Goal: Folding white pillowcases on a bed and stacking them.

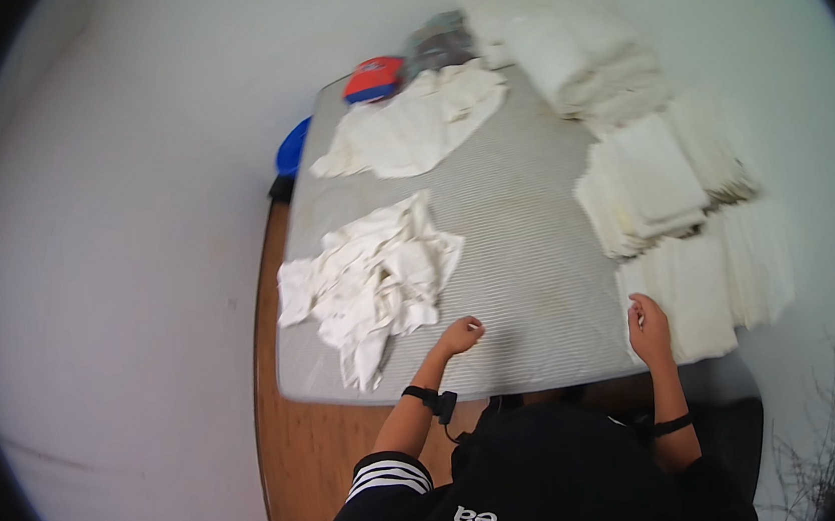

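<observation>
My left hand (462, 336) hovers over the front part of a grey striped mattress (530, 280), its fingers loosely bent with nothing visible in them. Left of it lies a crumpled heap of white cloths (378, 269), apart from the hand. My right hand (649, 331) is at the front right, fingers stretched forward, beside the left edge of a stack of folded white cloths (697, 289). From this view I cannot tell whether it touches the stack.
More folded cloth stacks (645, 173) line the right side, with a large white bundle (593, 48) behind them. A spread white cloth (415, 125), a red and blue item (375, 79) and a grey-green bag (440, 41) lie at the far end. A blue basin (293, 147) stands beyond the left edge.
</observation>
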The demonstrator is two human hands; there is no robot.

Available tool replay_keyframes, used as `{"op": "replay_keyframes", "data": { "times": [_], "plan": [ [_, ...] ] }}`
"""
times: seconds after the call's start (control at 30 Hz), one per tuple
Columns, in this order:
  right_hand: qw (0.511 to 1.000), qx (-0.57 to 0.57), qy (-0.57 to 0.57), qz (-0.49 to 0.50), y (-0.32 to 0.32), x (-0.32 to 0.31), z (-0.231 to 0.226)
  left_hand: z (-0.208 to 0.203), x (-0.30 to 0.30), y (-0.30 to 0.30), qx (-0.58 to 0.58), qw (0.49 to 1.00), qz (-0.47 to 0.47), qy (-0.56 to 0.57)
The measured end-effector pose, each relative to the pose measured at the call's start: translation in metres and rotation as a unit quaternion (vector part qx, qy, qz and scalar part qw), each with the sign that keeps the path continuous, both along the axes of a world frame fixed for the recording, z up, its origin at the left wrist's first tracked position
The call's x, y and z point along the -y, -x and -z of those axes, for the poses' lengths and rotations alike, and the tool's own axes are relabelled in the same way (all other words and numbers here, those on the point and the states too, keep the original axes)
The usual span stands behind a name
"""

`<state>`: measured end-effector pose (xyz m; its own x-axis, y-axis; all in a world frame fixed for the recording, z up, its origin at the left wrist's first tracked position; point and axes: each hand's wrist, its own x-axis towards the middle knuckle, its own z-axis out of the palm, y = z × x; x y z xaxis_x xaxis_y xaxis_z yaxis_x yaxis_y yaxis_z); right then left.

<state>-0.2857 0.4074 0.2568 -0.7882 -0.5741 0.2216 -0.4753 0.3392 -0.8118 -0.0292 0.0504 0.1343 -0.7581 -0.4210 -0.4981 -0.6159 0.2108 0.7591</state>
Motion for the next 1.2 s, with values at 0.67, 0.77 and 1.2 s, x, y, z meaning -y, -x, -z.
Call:
{"op": "replay_keyframes", "data": {
  "times": [0.67,0.77,1.2],
  "plan": [
    [0.802,0.065,-0.402,-0.438,-0.149,0.297,0.079,0.028,0.168,-0.200,0.024,0.874,-0.433,0.220],
    [0.790,0.085,-0.410,-0.448,-0.163,0.316,0.063,0.018,0.138,-0.148,-0.095,0.932,-0.320,0.139],
    [0.807,0.510,-0.151,-0.257,-0.154,0.297,0.101,-0.004,0.066,-0.074,-0.182,0.874,-0.333,0.305]
  ]
}}
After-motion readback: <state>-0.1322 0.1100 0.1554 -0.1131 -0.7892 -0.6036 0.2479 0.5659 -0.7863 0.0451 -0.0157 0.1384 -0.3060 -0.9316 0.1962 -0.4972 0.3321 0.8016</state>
